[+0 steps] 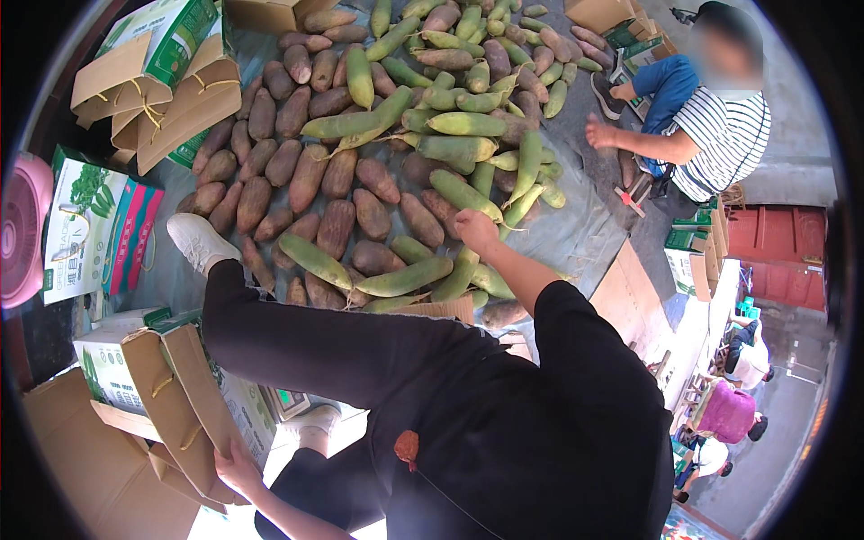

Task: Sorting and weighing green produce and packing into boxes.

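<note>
In the lower left, my left hand [238, 471] grips the edge of an open cardboard carton [193, 405] with rope handles. My right hand [477, 230] is curled closed over the pile, against the lower side of a green radish [465, 194]. Whatever its fingers hold is hidden under the hand. Just below it lies another green radish [457, 275]. Around and beyond spreads a heap of long green radishes [463, 124] mixed with reddish-brown tubers [308, 176], which look like sweet potatoes.
My shoe [200, 241] rests at the heap's left edge. Cartons [171, 54] and a pink fan [22, 229] stand at the left. At the upper right a person in a striped shirt [720, 144] sits by a red-handled tool [630, 200]. A flat cardboard sheet [630, 301] lies right of me.
</note>
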Motion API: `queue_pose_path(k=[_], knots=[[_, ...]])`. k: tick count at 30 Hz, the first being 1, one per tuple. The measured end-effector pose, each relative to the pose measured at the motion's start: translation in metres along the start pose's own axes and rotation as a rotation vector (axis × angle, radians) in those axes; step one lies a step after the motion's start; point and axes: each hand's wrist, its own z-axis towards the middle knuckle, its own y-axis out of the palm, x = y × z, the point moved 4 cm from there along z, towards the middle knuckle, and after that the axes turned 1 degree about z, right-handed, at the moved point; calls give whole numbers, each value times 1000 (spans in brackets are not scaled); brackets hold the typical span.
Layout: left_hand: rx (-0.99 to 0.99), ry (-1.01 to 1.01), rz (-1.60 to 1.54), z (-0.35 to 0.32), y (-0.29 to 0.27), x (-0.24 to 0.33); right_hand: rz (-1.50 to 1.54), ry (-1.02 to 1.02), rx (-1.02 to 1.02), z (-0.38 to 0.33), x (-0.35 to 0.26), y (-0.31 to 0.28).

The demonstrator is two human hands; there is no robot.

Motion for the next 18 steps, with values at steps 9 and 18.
queue_pose_path(k=[9,18], knots=[[15,-6,5,0,2,-5,57,-58,109,25,33,-7],[37,34,60,1,5,-17,-47,73,318,49,49,-62]])
